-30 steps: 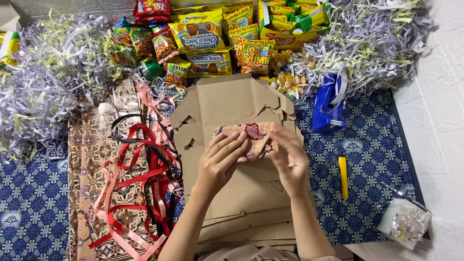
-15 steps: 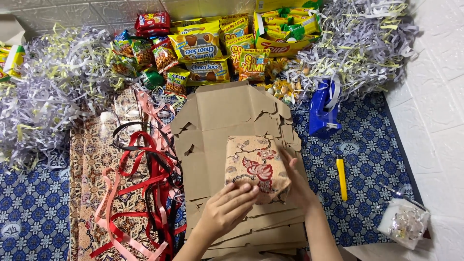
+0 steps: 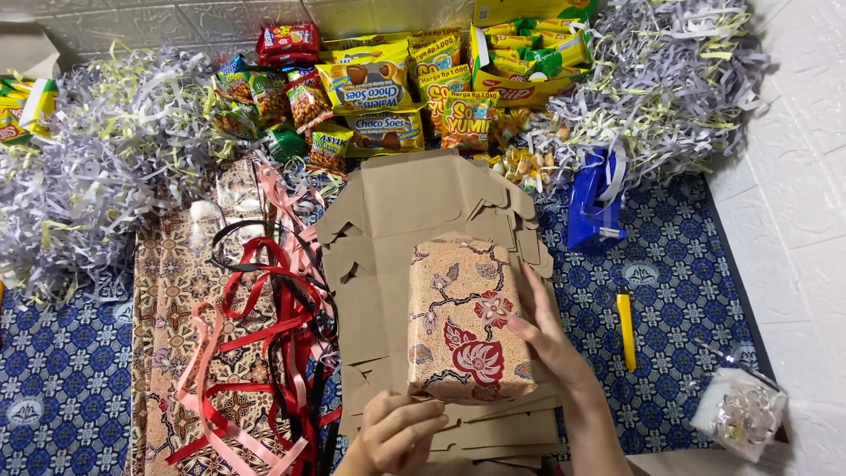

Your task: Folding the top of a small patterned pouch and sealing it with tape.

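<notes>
A box wrapped in floral batik paper (image 3: pixel 465 319) lies flat on a stack of flat brown cardboard box blanks (image 3: pixel 414 211). My right hand (image 3: pixel 545 335) grips the box's right edge, fingers over its lower right side. My left hand (image 3: pixel 401 432) sits at the box's lower left corner, its fingers curled against the bottom edge. The wrapped face with red flowers points up at the camera.
Red, pink and black ribbons (image 3: pixel 264 326) lie on batik paper sheets (image 3: pixel 172 291) to the left. Shredded paper (image 3: pixel 97 176) fills the left and top right. Snack packets (image 3: pixel 370 88) line the back. A blue tape dispenser (image 3: pixel 597 204), yellow cutter (image 3: pixel 626 328) and small clear bag (image 3: pixel 740 412) sit right.
The wrapped item, first held small between both hands, has been turned so its wide patterned face shows. Both hands moved down toward the near edge of the cardboard.
</notes>
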